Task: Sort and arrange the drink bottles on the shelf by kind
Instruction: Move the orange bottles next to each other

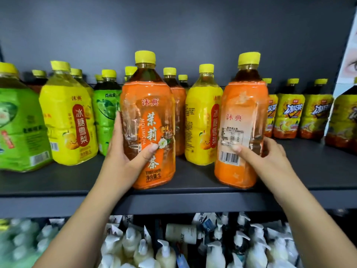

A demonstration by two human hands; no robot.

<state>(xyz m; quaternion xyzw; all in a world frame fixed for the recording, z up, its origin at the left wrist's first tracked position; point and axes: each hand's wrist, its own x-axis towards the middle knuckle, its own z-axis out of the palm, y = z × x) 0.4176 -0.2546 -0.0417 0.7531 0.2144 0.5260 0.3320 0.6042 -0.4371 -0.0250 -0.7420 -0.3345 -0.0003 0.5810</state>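
At the front edge of the dark shelf (pixel 58 182), upright, near each other but apart: two orange-labelled tea bottles with yellow caps. Around the left orange bottle (pixel 154 105), front label facing the camera: the left hand (pixel 123 151), curled on the lower half, thumb (pixel 149 152) pressed across the label just beside the printed flower, fingertips (pixel 117 120) wrapped round the bottle's left side. Around the right orange bottle (pixel 243 105), barcode and nutrition panel turned forward: the right hand (pixel 270 157), clamped low on the body, thumb (pixel 239 148) laid just above the barcode, remaining fingers (pixel 270 144) hooked round the right side and partly hidden behind it. Between the two held bottles and further back: a yellow pear-drink bottle (pixel 201 117), beside more orange bottles (pixel 178 113). Further left: another yellow bottle (pixel 67 120) flanked by green-labelled bottles (pixel 17 122). At the far right, well apart from the hands: a row of iced-tea bottles (pixel 287 117). On the level below, blurred: white pump bottles (pixel 212 248).
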